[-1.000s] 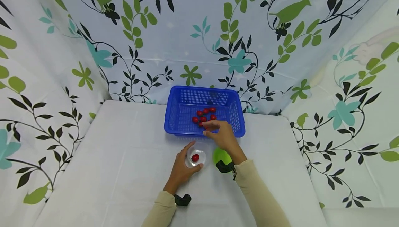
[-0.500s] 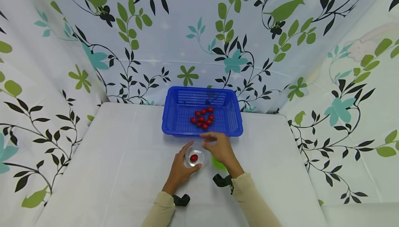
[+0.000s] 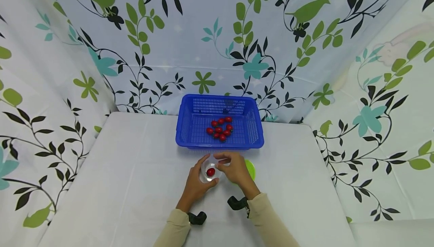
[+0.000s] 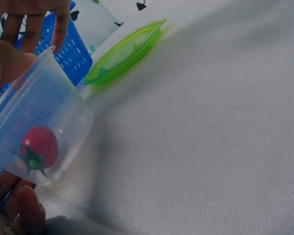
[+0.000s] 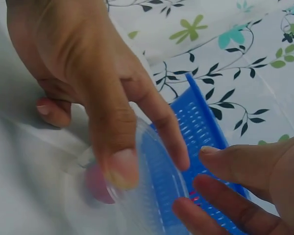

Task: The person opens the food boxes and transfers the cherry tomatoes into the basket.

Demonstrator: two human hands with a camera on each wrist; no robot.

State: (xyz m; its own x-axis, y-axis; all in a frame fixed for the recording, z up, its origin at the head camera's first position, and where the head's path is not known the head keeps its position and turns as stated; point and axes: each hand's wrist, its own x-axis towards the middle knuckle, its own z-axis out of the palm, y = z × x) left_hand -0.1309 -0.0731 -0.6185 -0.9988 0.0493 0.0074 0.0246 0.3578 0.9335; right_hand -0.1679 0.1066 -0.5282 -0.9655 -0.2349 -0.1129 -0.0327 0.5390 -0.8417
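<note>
A clear plastic tub (image 4: pixel 63 93) with one red cherry tomato (image 4: pixel 39 146) inside stands close to me on the white table. My left hand (image 3: pixel 196 183) holds it, fingers round the far left side and thumb at the near edge. The tomato's green stem shows through the wall in the left wrist view. My right hand (image 3: pixel 236 169) hovers at the tub's right rim, thumb and fingers apart; in the right wrist view no object shows between its fingertips (image 5: pixel 209 150). Partly under that hand lies a bright green lid (image 3: pixel 251 169).
Behind the tub sits a blue mesh basket (image 3: pixel 183 126) holding several cherry tomatoes (image 3: pixel 219 129). White cloth (image 3: pixel 142 186) covers the table. A leaf-and-bird patterned curtain (image 3: pixel 190 28) rises at the back and both sides.
My right hand has come back from over the basket's tomatoes, toward me, to the tub's rim. My left hand has stayed on the tub.
</note>
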